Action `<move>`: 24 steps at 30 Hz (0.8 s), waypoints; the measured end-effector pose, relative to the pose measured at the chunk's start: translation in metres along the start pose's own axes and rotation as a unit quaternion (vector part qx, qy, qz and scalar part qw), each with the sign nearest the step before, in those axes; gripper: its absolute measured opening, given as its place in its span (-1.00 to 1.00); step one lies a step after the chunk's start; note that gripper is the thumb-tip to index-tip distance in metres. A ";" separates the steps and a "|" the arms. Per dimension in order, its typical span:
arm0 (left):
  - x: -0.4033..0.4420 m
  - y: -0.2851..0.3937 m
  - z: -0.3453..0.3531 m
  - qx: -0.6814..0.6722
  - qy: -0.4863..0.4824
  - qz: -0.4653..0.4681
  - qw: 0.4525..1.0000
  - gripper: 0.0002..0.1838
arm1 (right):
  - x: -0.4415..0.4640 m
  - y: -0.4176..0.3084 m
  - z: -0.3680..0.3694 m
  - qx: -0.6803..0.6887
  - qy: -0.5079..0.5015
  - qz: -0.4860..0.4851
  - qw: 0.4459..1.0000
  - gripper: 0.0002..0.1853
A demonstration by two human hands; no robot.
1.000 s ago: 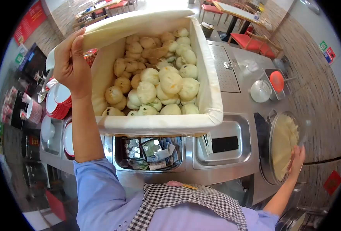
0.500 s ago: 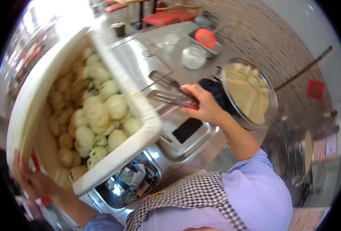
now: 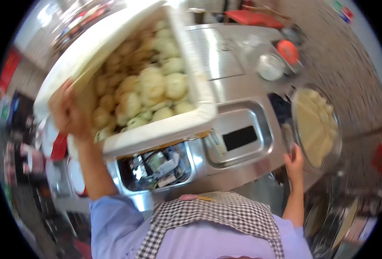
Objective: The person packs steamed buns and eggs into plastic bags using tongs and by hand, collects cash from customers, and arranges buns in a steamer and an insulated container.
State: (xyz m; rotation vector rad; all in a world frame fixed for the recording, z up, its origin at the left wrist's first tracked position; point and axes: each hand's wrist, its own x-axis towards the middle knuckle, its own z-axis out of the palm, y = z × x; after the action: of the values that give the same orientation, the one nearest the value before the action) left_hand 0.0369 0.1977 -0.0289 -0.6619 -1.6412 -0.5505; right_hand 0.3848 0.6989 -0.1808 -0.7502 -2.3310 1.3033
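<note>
A big white padded box [image 3: 156, 134] holds several pale round buns [image 3: 152, 84], with browner ones deeper in. At its left side, my left hand [image 3: 65, 108] is closed on the edge of the box's whitish cloth cover [image 3: 85, 80], which is folded back. My right hand [image 3: 294, 164] is low at the right, beside a round perforated steamer tray [image 3: 338, 138] bearing a pale cloth and several pale buns along its far edge. A blurred grey shape, seemingly the metal tongs [image 3: 288, 134], rises from its fingers.
Below the box, a steel bin [image 3: 195, 172] contains banknotes and papers. A steel tray [image 3: 268, 149] beside it carries a black phone-like slab [image 3: 240, 138]. Farther back are a clear jar [image 3: 271, 67], an orange-red round object [image 3: 288, 52] and a red chair [image 3: 253, 18].
My right hand has gone from beside the box, where it held metal tongs, down next to the steamer tray. My left hand has risen along the cover's edge. The view has turned left.
</note>
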 end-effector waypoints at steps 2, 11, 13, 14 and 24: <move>0.010 0.018 0.000 0.018 0.004 -0.004 1.000 -0.89 | -0.004 0.008 -0.004 -0.001 -0.001 0.018 1.000 -0.41; 0.024 -0.003 -0.008 -0.018 0.049 0.013 0.999 -0.93 | 0.056 -0.057 0.006 -0.013 -0.062 -0.080 0.995 -0.26; 0.027 -0.011 -0.014 -0.015 0.042 0.027 0.999 -0.92 | 0.075 -0.117 0.020 -0.049 -0.063 -0.130 0.988 -0.27; 0.028 -0.014 -0.015 -0.016 0.040 0.030 0.999 -0.91 | 0.086 -0.140 0.027 -0.084 -0.069 -0.169 0.980 -0.27; 0.012 -0.036 -0.024 0.000 -0.007 0.062 0.998 -0.78 | 0.151 -0.309 0.162 -0.340 -0.203 -0.527 0.752 -0.11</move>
State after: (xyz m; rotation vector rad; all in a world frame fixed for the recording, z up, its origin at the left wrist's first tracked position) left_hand 0.0274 0.1568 -0.0126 -0.7635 -1.6014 -0.4576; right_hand 0.0928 0.5496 0.0111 0.7791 -2.7873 0.0700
